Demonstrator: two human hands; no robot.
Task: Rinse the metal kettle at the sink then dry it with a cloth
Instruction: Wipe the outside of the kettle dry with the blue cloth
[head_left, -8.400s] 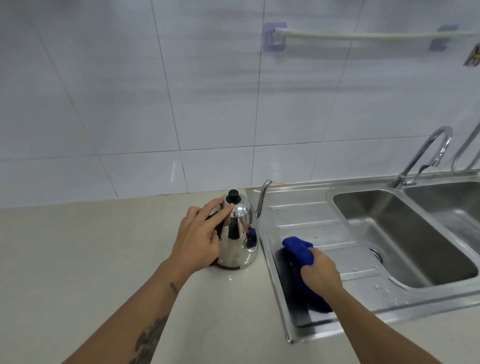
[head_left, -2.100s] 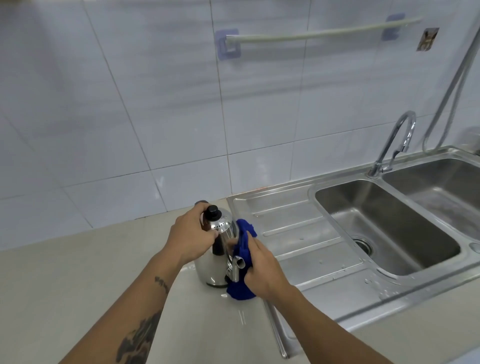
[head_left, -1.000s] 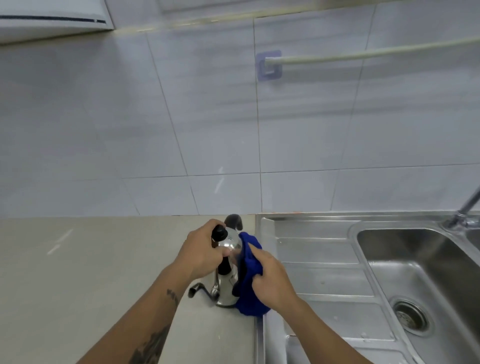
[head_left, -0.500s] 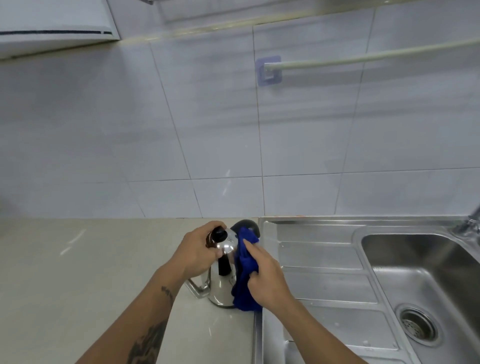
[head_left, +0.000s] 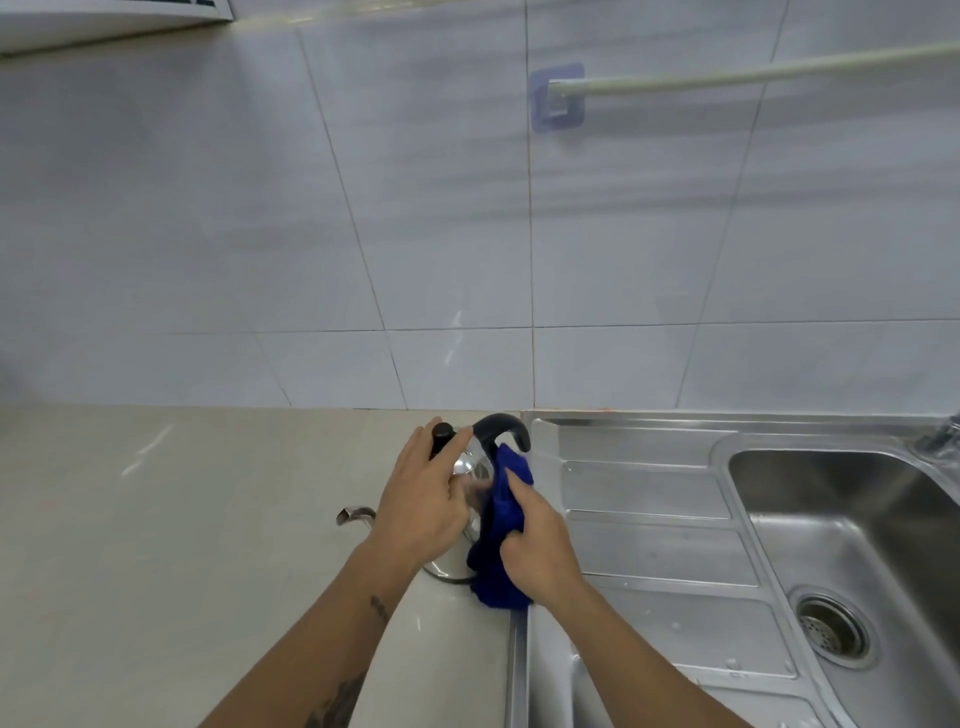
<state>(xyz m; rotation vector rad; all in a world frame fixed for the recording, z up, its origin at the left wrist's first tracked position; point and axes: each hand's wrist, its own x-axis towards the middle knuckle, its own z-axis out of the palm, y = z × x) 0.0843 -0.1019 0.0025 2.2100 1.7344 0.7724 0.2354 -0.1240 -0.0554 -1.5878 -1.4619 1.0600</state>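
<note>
The shiny metal kettle (head_left: 470, 467) stands on the beige counter (head_left: 182, 545) just left of the sink's edge. Its black handle arches toward the wall and its thin spout points left. My left hand (head_left: 423, 499) rests over the lid, fingers around the black knob, holding the kettle steady. My right hand (head_left: 537, 545) grips a bunched blue cloth (head_left: 501, 540) and presses it against the kettle's right side. Both hands hide most of the kettle's body.
A steel drainboard (head_left: 649, 519) adjoins the kettle on the right, with the sink basin (head_left: 857, 530) and its drain beyond it. A towel rail (head_left: 727, 78) runs along the tiled wall. The tap's base shows at the right edge.
The kettle has turned: its spout now points further left and the handle has swung toward the wall. My right hand with the cloth has slid down the kettle's right side.
</note>
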